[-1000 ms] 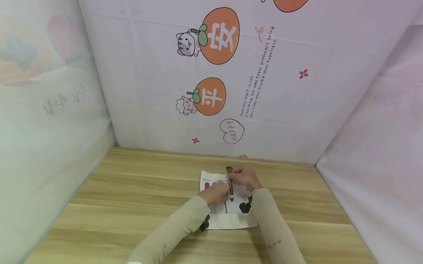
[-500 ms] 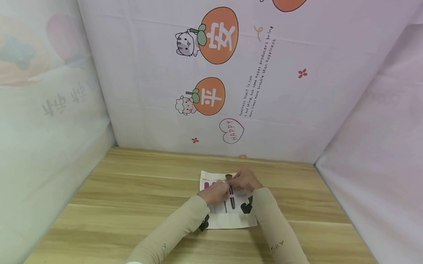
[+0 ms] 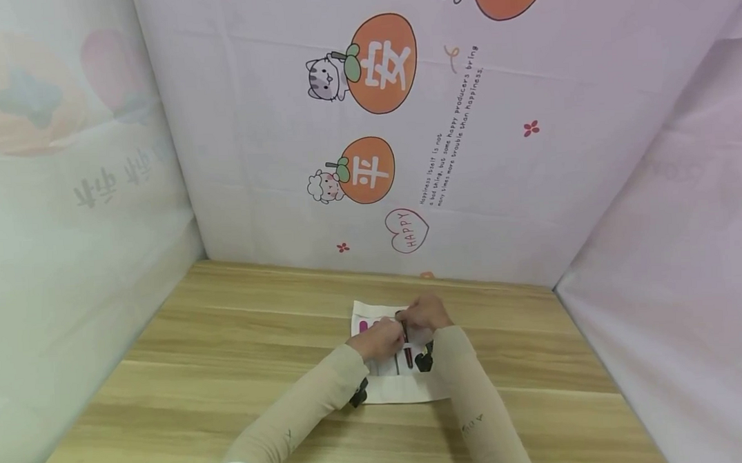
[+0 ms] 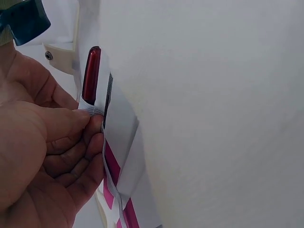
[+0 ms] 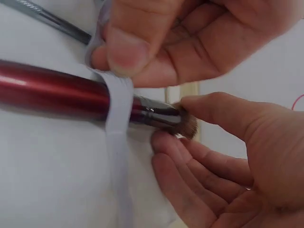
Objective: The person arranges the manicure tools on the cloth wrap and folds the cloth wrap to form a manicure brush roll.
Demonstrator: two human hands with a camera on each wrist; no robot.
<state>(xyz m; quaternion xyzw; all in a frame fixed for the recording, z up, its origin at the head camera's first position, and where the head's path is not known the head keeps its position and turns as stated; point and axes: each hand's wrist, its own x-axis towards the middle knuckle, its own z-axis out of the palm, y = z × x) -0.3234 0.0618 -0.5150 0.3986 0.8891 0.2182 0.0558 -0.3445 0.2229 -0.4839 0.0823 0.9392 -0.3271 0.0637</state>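
A makeup brush with a shiny dark red handle (image 5: pixel 57 92) runs through a grey elastic band (image 5: pixel 118 107) on a cream fabric brush roll (image 3: pixel 403 389). My right hand (image 3: pixel 427 313) holds the brush's bristle end; in the right wrist view thumb and fingers lie around the brown bristles (image 5: pixel 188 126) and dark ferrule. With thumb and forefinger, my left hand (image 3: pixel 380 339) pinches the elastic band right beside the brush. In the left wrist view the handle's rounded end (image 4: pixel 92 73) sticks out of the band.
Another dark, slim handle (image 5: pixel 52 21) lies beside the red one. Pink pieces (image 4: pixel 111 166) show on the roll, left of my left hand in the head view. A snap tab (image 4: pixel 59 57) juts from the roll's side. The wooden table (image 3: pixel 257 319) meets white printed cloth walls (image 3: pixel 268 160).
The brush has slid toward me through the elastic band, its handle end now further down the roll. My right hand has shifted slightly with it; the left hand stays at the band.
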